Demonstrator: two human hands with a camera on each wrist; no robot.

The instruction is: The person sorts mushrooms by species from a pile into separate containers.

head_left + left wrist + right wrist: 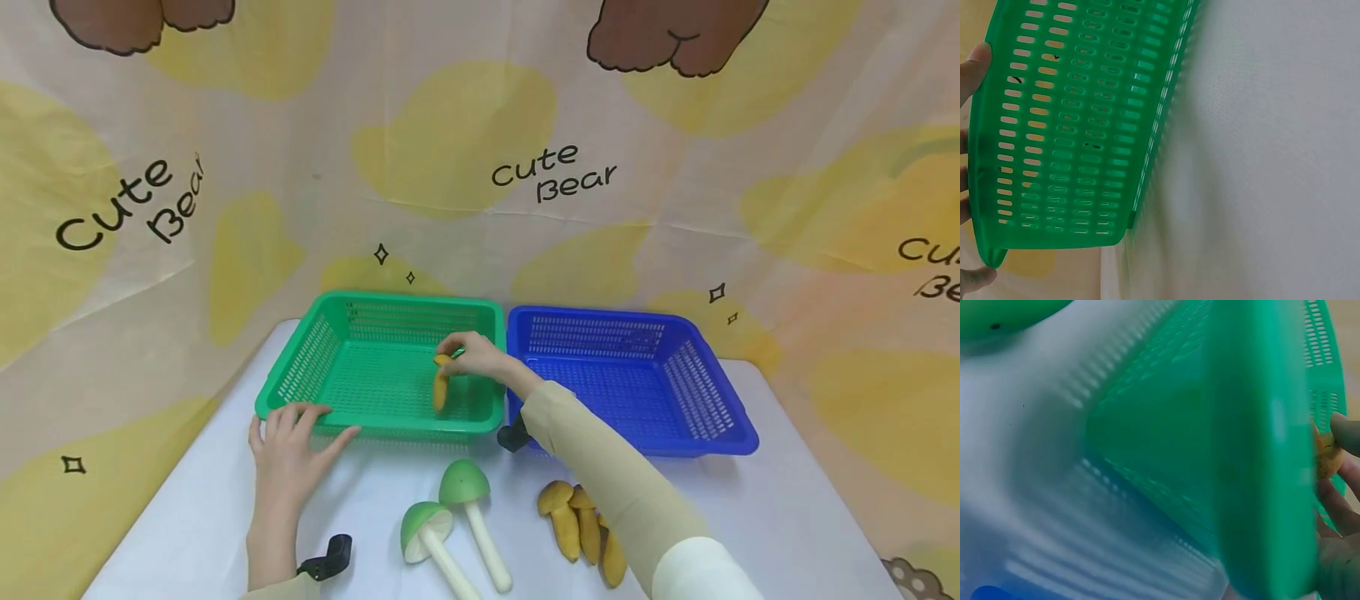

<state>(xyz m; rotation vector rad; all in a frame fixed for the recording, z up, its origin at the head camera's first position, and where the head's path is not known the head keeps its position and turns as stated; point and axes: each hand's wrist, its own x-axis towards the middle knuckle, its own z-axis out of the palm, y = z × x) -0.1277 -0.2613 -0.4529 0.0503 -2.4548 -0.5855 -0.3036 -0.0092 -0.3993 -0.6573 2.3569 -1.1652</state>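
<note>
My right hand [472,354] pinches a yellow-brown toy mushroom [440,392] by its cap end, stem hanging down, over the right part of the green basket [382,427]. In the right wrist view, thumb and fingers hold the mushroom's cap [1329,461] beyond the basket's rim [1266,487]. My left hand [288,450] rests on the green basket's front left corner, fingers laid over the rim and thumb spread to the right. The left wrist view has its fingertips [979,56] along the rim beside the slotted wall [1072,125].
Right of the green basket stands a blue basket [720,446]. In front lie two green-capped mushrooms with white stems [487,546] and three yellow-brown mushrooms [564,529], partly behind the right sleeve [615,475]. A printed cloth [450,125] hangs behind the white table [367,467].
</note>
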